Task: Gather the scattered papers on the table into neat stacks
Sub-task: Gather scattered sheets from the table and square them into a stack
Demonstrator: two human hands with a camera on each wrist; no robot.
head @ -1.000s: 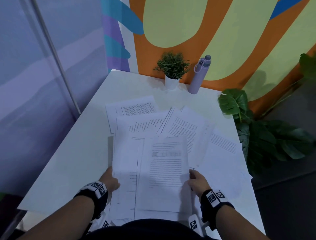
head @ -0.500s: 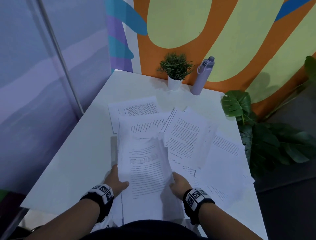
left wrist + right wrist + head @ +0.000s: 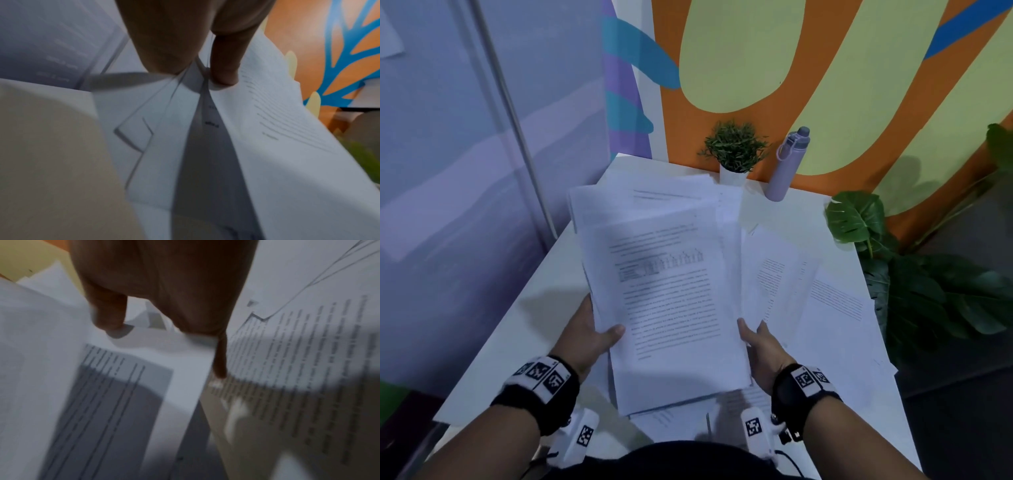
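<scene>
A thick bundle of printed papers [image 3: 671, 301] is raised off the white table [image 3: 524, 329], its top tilted away from me. My left hand [image 3: 592, 329] grips its left edge, thumb on the front sheet and fingers behind. My right hand [image 3: 756, 342] holds the right edge the same way. The left wrist view shows the thumb [image 3: 224, 65] pressing fanned sheets [image 3: 277, 129]. The right wrist view shows the thumb [image 3: 109, 313] on a sheet [image 3: 51, 369] of the bundle. More loose papers [image 3: 825, 308] lie spread on the table to the right, and a few lie under the bundle near me.
A small potted plant [image 3: 734, 150] and a lilac bottle [image 3: 786, 164] stand at the table's far edge against the painted wall. Large green leaves [image 3: 928, 291] crowd the table's right side. A metal pole [image 3: 517, 126] runs along the left.
Both hands pushed the near papers together from the sides, then lifted the bundle off the table and tilted it upright. The papers on the right stayed flat.
</scene>
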